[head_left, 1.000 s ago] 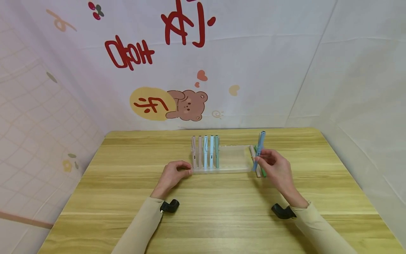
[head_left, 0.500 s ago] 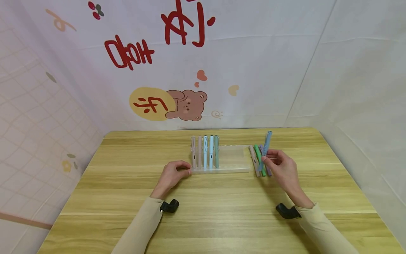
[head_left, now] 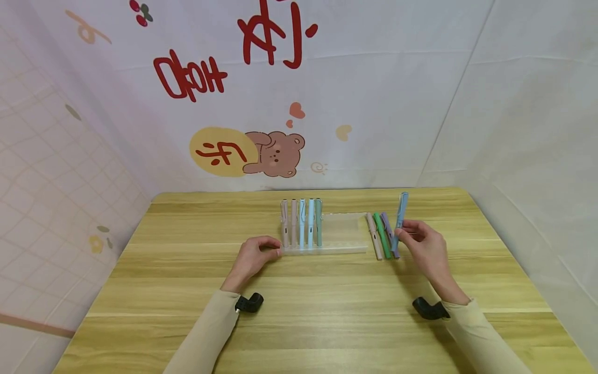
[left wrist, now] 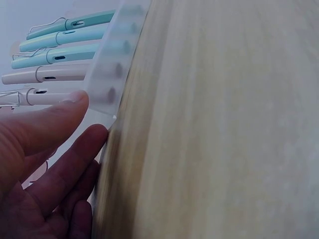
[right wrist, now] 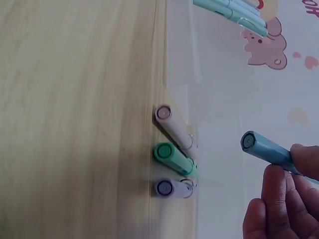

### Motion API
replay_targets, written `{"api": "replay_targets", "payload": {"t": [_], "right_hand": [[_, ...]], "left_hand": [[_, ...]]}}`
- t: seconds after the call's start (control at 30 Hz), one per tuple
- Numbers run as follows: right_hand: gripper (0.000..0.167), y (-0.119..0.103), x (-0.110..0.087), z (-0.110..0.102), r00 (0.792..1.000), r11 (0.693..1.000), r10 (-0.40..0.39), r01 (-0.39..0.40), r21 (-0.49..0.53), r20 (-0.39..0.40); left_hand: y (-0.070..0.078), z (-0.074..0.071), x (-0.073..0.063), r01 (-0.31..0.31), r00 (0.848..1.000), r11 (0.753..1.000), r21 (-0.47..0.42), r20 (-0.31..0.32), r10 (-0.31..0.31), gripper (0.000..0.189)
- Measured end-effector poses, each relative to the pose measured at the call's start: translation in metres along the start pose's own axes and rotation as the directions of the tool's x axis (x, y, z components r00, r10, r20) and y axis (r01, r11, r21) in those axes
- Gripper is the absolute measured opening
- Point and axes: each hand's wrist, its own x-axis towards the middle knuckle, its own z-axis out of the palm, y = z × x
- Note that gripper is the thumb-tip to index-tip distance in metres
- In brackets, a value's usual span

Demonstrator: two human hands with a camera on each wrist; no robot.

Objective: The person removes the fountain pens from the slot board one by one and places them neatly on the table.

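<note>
A clear pen stand (head_left: pixel 343 251) sits on the table with several pens upright in its left part: two pinkish pens (head_left: pixel 294 223), two light blue pens (head_left: pixel 311 223) and a green-grey pen (head_left: pixel 319 223). At its left end my left hand (head_left: pixel 254 261) grips the corner between thumb and fingers; the thumb (left wrist: pixel 75 102) overlaps the nearest pinkish pen in the left wrist view. My right hand (head_left: pixel 424 249) pinches a blue pen (head_left: pixel 401 210), held upright right of the stand. In the right wrist view its lower end (right wrist: pixel 249 141) points away from the fingers.
Right of the stand lie a beige pen (head_left: pixel 375 236), a bright green pen (head_left: pixel 382 236) and a purple pen (head_left: pixel 387 227), side by side on the wooden table (head_left: pixel 322 317). A printed white cloth (head_left: pixel 392 93) hangs behind the table's back edge.
My right hand has moved right with the blue pen, from beside the stand's right end past the lying pens, which now show more fully. My left hand has stayed put.
</note>
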Motion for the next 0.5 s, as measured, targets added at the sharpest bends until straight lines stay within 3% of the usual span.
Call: {"api": "replay_targets", "payload": {"t": [0.27,0.5], "right_hand": [[0.039,0.006,0.001,-0.008,1.0,1.0,0.027,-0.028,0.011,0.015],[0.041,0.014,0.005,-0.013,0.997,0.998,0.049,-0.046,-0.039,0.056]], "left_hand": [[0.001,0.0,0.001,0.002,1.0,1.0,0.006,0.001,-0.002,0.01],[0.0,0.0,0.001,0.007,1.0,1.0,0.001,0.004,-0.007,0.011]]}}
